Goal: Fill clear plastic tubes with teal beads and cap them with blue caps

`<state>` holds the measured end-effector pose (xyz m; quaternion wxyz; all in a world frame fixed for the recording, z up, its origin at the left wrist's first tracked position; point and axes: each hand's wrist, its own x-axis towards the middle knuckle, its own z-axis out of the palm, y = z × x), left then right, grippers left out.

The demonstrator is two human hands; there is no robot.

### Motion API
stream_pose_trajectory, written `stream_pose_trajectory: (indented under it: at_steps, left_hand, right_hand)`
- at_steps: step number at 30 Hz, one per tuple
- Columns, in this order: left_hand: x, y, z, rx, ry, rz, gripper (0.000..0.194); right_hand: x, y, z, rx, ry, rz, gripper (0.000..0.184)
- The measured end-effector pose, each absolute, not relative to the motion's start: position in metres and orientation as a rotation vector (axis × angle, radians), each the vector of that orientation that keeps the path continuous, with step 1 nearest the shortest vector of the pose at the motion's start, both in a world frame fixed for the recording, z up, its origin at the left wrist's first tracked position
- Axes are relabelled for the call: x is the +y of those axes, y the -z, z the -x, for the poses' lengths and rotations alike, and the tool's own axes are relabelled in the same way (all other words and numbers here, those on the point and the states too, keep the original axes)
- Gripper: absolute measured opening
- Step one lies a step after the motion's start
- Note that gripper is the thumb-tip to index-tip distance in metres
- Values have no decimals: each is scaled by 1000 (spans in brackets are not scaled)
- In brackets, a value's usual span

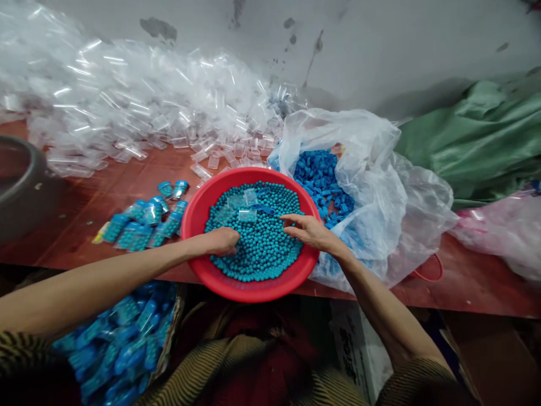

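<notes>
Striped sleeves (416,378) lie nearest me. On the table (469,279), a translucent bag (376,175) holds small blue pieces (323,180); beside it, a red basin (253,292) holds clear cases (247,216) atop turquoise beads (257,259). My right grip (308,230) hovers over the beads, thumb and fingers parted, seemingly holding nothing. My left grip (224,241) curls down at them, fingertips hidden; its opening and hold I cannot tell.

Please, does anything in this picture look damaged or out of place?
Yes: dark patches mar the grey wall. A yellow piece lies at the left end of the filled containers, odd because they are blue.
</notes>
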<state>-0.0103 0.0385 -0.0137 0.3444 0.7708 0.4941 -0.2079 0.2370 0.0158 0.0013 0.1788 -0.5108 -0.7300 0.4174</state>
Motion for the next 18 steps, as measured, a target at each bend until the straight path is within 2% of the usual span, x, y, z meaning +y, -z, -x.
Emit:
stream_pose_trajectory:
  at_steps: [4,11,15,18]
  left_hand:
    - [39,26,-19,1319,469,-1804,31]
    - [41,44,-83,1233,-61,-1345,15]
    - [45,40,-74,1119,-183,-1151,16]
    - [48,34,-52,1088,-248,-1042,19]
  right_hand:
    - [16,-7,-244,-2127,-1026,1457,40]
    - [39,4,-238,-2127,-958,1509,35]
    - [59,6,-237,-2027,-938,1547,33]
    - [68,7,-230,-2093,-743,1558,29]
